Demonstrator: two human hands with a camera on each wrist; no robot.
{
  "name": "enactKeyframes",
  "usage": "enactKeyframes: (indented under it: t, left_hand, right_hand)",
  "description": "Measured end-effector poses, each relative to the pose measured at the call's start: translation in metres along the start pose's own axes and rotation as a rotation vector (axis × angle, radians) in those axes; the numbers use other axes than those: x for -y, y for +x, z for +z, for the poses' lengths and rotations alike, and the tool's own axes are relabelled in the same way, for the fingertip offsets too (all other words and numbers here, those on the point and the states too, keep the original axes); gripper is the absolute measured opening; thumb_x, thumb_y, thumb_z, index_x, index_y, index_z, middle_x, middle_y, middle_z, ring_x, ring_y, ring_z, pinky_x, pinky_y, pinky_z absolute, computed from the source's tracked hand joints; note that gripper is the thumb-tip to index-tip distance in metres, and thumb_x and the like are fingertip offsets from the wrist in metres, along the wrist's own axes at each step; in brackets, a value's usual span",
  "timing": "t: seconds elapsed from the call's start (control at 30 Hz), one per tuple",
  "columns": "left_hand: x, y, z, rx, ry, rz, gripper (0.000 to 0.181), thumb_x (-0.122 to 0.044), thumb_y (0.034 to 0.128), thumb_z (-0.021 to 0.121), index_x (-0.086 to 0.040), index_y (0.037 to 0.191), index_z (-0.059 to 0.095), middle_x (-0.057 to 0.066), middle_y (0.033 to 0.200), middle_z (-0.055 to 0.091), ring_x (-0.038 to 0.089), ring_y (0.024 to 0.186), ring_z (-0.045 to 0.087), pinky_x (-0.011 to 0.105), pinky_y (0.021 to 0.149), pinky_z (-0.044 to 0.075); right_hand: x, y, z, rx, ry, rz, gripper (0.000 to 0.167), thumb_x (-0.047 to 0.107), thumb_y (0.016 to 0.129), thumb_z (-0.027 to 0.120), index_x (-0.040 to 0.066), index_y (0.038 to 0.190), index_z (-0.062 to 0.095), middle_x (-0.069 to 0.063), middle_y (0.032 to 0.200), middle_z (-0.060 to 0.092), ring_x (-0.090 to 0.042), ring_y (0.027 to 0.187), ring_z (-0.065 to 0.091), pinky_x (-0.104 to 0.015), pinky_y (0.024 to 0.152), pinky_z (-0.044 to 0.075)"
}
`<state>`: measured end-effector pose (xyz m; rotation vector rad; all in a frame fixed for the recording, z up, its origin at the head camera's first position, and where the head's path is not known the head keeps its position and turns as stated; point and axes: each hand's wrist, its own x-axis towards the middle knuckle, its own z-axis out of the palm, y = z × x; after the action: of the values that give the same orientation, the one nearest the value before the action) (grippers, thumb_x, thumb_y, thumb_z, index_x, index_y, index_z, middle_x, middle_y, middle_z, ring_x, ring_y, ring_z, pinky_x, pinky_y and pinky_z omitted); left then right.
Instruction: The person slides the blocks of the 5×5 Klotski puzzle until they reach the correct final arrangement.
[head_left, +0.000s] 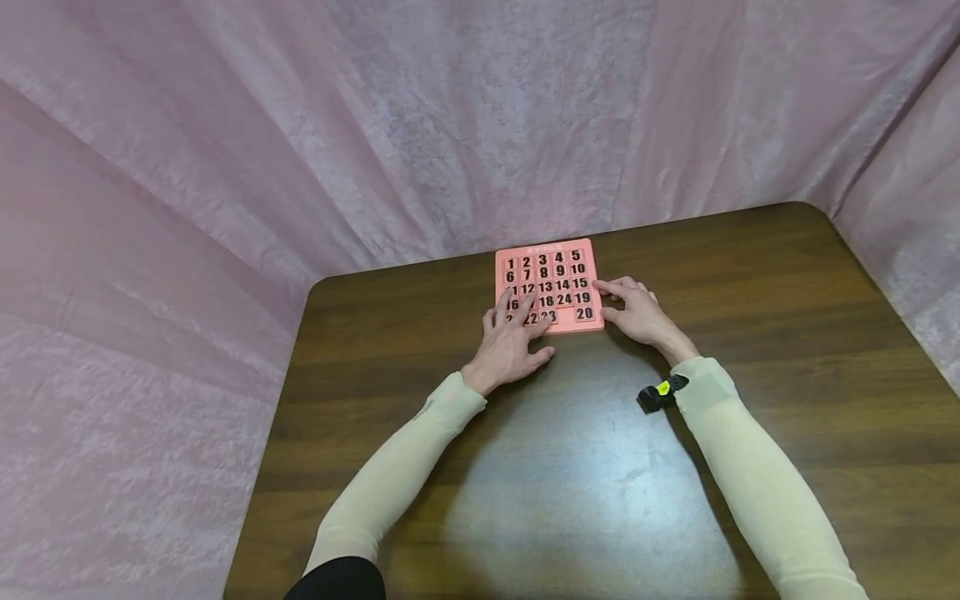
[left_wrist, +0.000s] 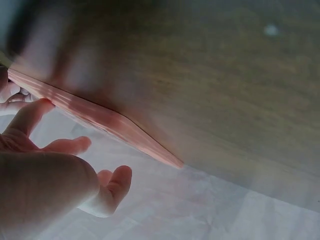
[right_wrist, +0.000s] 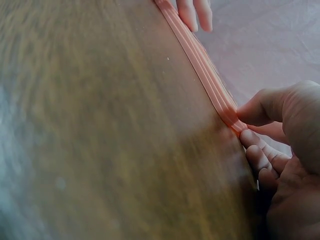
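A pink number sliding puzzle (head_left: 567,323) lies flat near the table's far edge, with black numerals on its tiles. Its bottom row has a gap between 23 and 20, and 24 sits above that gap. My left hand (head_left: 504,350) spreads over the lower left part, fingertips on or just above the tiles, covering some numbers. At the right side, my right hand (head_left: 639,315) holds the frame by its edge. In the right wrist view the thumb (right_wrist: 260,107) touches the puzzle's corner, with fingers bent beside it. The left wrist view shows the puzzle's pink side (left_wrist: 105,117) edge-on.
The brown wooden table (head_left: 420,317) has rounded far corners. Pink velvety curtains (head_left: 487,125) hang right behind it and at both sides. A small black device with a yellow-green mark (head_left: 660,392) is on the right wrist.
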<state>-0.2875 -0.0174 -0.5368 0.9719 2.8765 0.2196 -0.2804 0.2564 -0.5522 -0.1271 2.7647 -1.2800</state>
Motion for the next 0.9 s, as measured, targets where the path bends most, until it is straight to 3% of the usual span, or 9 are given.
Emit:
enactKeyframes:
  t: [0.6,0.9]
  left_hand:
    - [0.0010,0.0011,-0.0022,0.071,-0.029,-0.011,0.066,-0.053,0.1020,0.071,-0.030,0.162,0.055,0.009,0.185,0.017,0.049,0.170,0.004,0.070,0.127,0.023]
    - [-0.0060,0.0073,-0.0032,0.100,-0.044,-0.014,0.070,-0.056,0.1015,0.070,-0.033,0.164,0.051,0.010,0.186,0.016,0.047,0.171,0.002,0.070,0.128,0.022]
  right_hand:
    - [-0.0030,0.0013,0.0003,0.009,0.005,-0.001,0.057,0.012,0.108,0.061,0.005,0.163,0.049,-0.025,0.146,0.055,-0.042,0.133,0.047,-0.060,0.112,0.026]
    - [-0.0025,0.0010,0.0006,0.011,0.006,-0.003,0.057,0.012,0.107,0.060,0.005,0.163,0.049,-0.026,0.146,0.054,-0.042,0.133,0.046,-0.061,0.113,0.026]
